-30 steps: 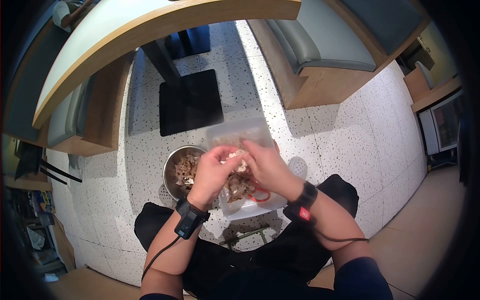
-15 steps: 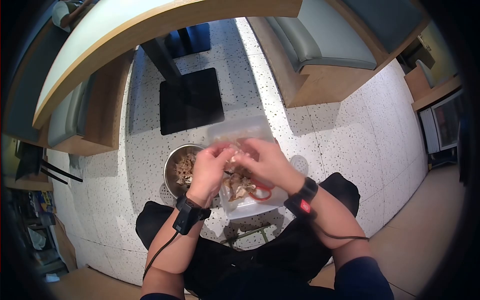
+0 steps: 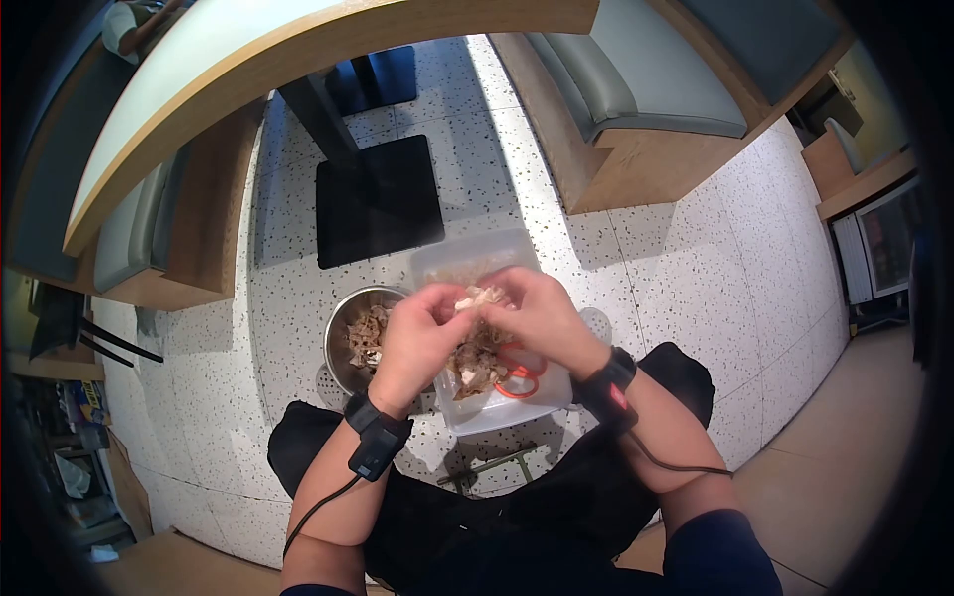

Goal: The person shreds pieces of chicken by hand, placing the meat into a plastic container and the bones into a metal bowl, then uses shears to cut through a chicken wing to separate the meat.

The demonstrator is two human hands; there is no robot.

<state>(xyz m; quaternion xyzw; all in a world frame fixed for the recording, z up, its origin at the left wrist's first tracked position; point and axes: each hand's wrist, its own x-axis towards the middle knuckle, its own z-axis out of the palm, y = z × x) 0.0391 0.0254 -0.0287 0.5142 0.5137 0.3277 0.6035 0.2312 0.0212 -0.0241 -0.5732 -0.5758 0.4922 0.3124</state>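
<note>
Both my hands meet over a clear plastic tub (image 3: 477,422). My left hand (image 3: 422,328) and my right hand (image 3: 542,313) have their fingers curled round a pale, ragged piece of food (image 3: 481,297), whose exact kind I cannot make out. Below them in the tub lies a heap of brown and whitish pieces (image 3: 479,366). Beside that heap sit orange loops like scissor handles (image 3: 519,383); any blades are hidden. Left of the tub stands a round metal bowl (image 3: 333,348) holding similar brown pieces (image 3: 366,333), partly covered by my left hand.
The tub and bowl are low, between my knees, above a speckled tile floor (image 3: 556,258). Ahead stand a table (image 3: 229,50) with a black base plate (image 3: 383,204) and padded benches (image 3: 656,84). A person's arm (image 3: 149,30) shows at the top left.
My hands were blurred by motion and now look steadier. The pale piece shows more plainly between my fingers, and the orange loops are less covered.
</note>
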